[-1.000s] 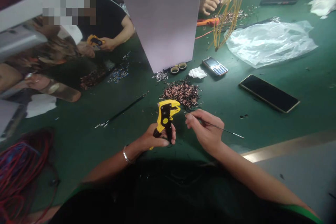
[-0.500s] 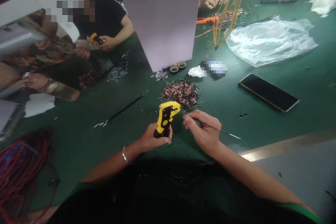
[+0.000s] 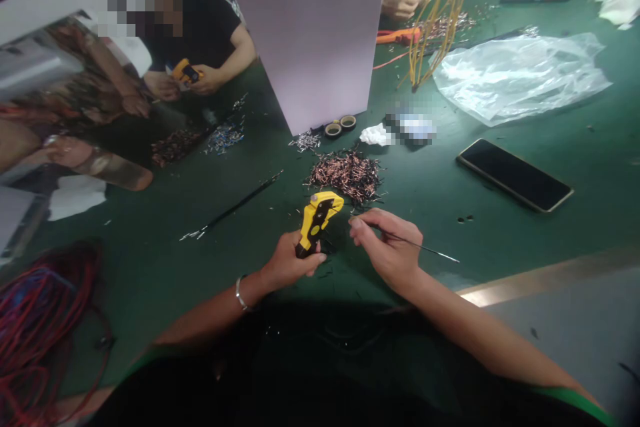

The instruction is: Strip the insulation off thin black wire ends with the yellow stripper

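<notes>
The table [image 3: 200, 273] ran beneath and beyond both hands. A pale panel [image 3: 325, 27] stood on it, well ahead of them. The bag [image 3: 520, 77] spread ahead and to the right of the right hand [image 3: 390, 243]; far to the left of the left hand [image 3: 290, 257] lay a red coil [image 3: 45, 320]. A phone [image 3: 515, 175] lay to the right of the right hand, nearer than the bag. Just ahead of the hands, between them, was a scrap pile [image 3: 345, 177]. The left hand was wrapped around the yellow tool [image 3: 316, 217], its head tipped up toward the right hand. The right hand pinched a thin wire [image 3: 435, 252], one end trailing rightward; whether the other sat in the tool's jaws was too small to tell.

Compared with a second earlier, the left hand had squeezed tighter: the tool's lever was drawn in and its jaws had narrowed. The right hand had edged slightly closer to it.
</notes>
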`<state>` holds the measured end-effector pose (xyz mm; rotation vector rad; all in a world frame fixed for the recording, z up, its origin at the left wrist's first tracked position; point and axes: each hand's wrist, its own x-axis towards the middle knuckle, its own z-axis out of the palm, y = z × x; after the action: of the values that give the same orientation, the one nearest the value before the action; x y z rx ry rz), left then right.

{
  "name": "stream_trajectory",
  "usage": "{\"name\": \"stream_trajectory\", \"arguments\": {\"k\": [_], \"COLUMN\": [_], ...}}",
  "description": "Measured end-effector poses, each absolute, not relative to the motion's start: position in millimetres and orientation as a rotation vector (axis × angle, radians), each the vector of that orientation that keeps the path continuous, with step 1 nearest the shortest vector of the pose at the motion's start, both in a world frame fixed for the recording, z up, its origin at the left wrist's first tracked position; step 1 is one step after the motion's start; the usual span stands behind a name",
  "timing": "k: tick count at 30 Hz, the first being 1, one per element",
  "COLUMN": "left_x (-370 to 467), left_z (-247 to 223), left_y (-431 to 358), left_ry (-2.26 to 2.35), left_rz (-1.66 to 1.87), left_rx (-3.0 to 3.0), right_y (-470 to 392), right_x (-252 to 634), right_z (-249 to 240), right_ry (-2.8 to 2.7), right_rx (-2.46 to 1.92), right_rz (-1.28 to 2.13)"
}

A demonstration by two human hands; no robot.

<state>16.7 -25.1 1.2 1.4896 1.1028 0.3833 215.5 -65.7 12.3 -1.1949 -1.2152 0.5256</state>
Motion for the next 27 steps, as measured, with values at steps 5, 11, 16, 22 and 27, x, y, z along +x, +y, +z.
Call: {"name": "stream_trajectory", "arguments": {"k": [5, 11, 16, 22, 27], "left_x": [17.9, 15.5, 14.3, 16.6, 15.1], "left_z": [1.1, -7.4, -7.5, -1.3, -2.9], "left_y": [-27.2, -28.4, -26.3, -24.0, -20.6], "left_ry": [1.127, 1.057, 0.882, 0.722, 0.655], "left_rz": [0.394, 0.460, 0.478, 0.527, 0.527], "left_rx": [1.460, 1.297, 1.087, 0.967, 0.955], "right_y": [-65.2, -64.8, -65.6, -66.3, -66.1], "right_x": [215.3, 215.9, 216.8, 216.5, 217.3], "right_z": [13.2, 7.7, 1.3, 4.9, 7.6], "right_ry": [-1.214, -1.166, -1.117, -1.119, -1.107], "right_rx": [-1.226, -1.228, -1.237, -1.215, -1.213], "right_rz": [0.540, 0.587, 0.638, 0.632, 0.637]}}
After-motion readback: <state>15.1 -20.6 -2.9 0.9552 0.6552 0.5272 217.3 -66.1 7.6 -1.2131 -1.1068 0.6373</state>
